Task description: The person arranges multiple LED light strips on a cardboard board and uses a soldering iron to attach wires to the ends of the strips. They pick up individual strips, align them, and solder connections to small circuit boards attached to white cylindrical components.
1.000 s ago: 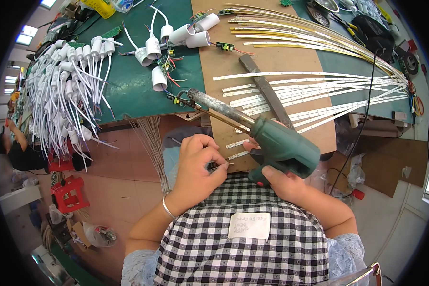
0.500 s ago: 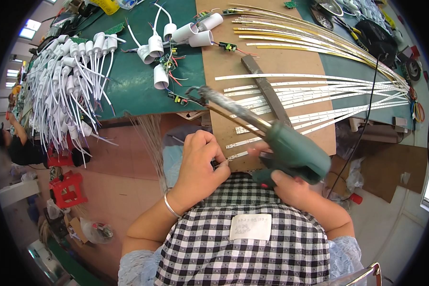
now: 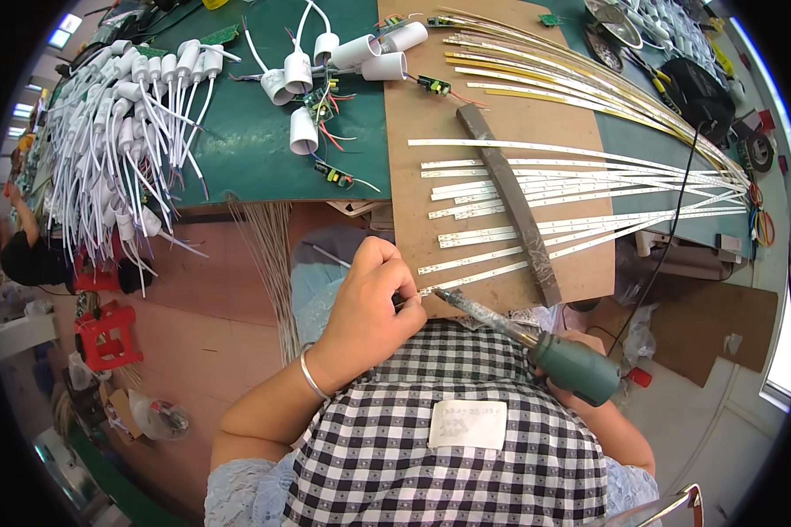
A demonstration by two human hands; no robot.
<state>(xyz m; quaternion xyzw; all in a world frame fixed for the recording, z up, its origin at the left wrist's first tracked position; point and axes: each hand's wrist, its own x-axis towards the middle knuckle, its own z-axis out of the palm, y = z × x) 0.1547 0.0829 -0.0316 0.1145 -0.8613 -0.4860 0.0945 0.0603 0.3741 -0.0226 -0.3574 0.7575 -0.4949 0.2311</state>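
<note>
Now, far left: a heap of white sockets with white leads (image 3: 123,132) spills over the edge of the green tabletop (image 3: 237,158).
Upper middle: loose white sockets (image 3: 303,132) lie on the green, with small driver boards (image 3: 332,174) and red wires among them.
Left hand: the left hand (image 3: 369,303) is curled tight over the lap, fingers (image 3: 395,272) pinched shut on something small and dark at the near end of a thin light strip (image 3: 492,274); what exactly is in the pinch I cannot tell.
Wrist: a thin silver bangle (image 3: 310,379) sits on the left wrist.
Board: a brown board (image 3: 413,114) carries many long white and yellow strips (image 3: 589,184), held under a dark flat bar (image 3: 510,202) laid across them.
Iron: the soldering iron (image 3: 545,347), green handle and grey barrel, points left, its tip right at the pinched strip end, just beside the left fingers.
Right hand: the right hand (image 3: 580,400) is wrapped around the green handle, mostly hidden beneath it.
Lap: a black-and-white checked cloth (image 3: 395,457) covers the lap below both hands.
</note>
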